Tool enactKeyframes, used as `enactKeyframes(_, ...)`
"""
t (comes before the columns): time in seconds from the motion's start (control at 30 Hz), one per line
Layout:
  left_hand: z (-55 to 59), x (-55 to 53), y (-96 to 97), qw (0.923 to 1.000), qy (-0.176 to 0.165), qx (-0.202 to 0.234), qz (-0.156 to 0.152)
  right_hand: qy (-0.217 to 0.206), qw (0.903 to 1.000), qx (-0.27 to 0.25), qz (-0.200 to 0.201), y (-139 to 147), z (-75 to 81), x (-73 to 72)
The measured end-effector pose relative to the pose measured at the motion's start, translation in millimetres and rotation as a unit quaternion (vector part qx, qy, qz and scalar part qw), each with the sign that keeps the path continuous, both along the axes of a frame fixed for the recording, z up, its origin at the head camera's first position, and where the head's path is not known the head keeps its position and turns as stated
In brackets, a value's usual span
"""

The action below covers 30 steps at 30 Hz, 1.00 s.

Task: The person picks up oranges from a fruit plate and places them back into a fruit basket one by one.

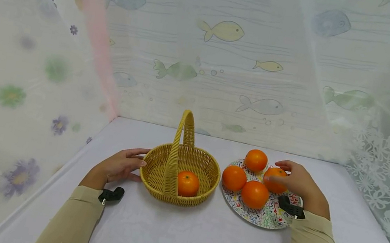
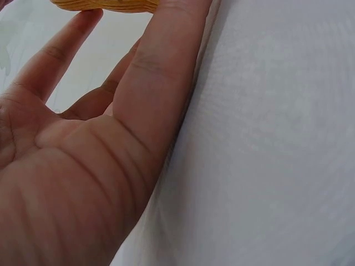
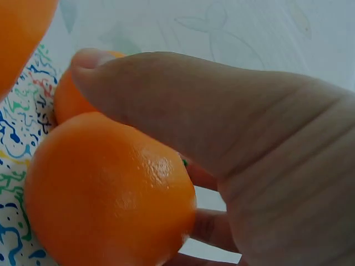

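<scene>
A yellow wicker basket (image 1: pixel 149 189) with a tall arched handle holds one orange (image 1: pixel 187 184). At its left side my left hand (image 1: pixel 122 165) touches the rim with extended fingers; in the left wrist view the fingertips meet the basket's edge (image 2: pixel 111 5). To the right, several oranges lie on a round plate (image 1: pixel 263 221) with a multicoloured squiggle pattern. My right hand (image 1: pixel 299 182) is around the rightmost orange (image 1: pixel 274 185), thumb on the near side and fingers beyond. In the right wrist view the thumb passes over an orange (image 3: pixel 108 194), whose far side is hidden.
The other oranges on the plate, at the back (image 1: pixel 256 160), left (image 1: pixel 234 178) and front (image 1: pixel 255 194), sit close together. A white cloth (image 1: pixel 175 238) covers the table. Fish-patterned curtain (image 1: pixel 221 57) hangs behind, and sheer flowered fabric (image 1: pixel 9 95) hangs at the sides.
</scene>
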State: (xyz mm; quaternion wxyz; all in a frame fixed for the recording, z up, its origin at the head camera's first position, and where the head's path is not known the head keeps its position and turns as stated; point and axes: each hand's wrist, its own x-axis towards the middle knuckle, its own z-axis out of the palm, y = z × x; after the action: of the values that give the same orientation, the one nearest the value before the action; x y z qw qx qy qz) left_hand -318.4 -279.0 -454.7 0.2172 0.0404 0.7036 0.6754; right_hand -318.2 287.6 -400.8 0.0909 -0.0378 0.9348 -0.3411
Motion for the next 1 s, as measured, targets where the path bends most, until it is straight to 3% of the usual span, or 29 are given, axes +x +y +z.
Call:
enactKeyframes(0.5,2.9,-7.2,3.9,0.9998,0.013,0.009,-0.011,-0.004,0.9996,0.023,-0.014,8.1,4.3,1.7)
enactKeyframes(0.8,-0.5,-0.9,1.9,1.0,-0.002,0.001,0.002,0.008,0.9995,0.022,-0.021,7.5,3.8,4.1)
enactKeyframes(1.0,-1.3,1.4,0.7,1.0,-0.003,0.002,0.002,0.032,0.9991,0.015,-0.023,3.3,11.8,6.8)
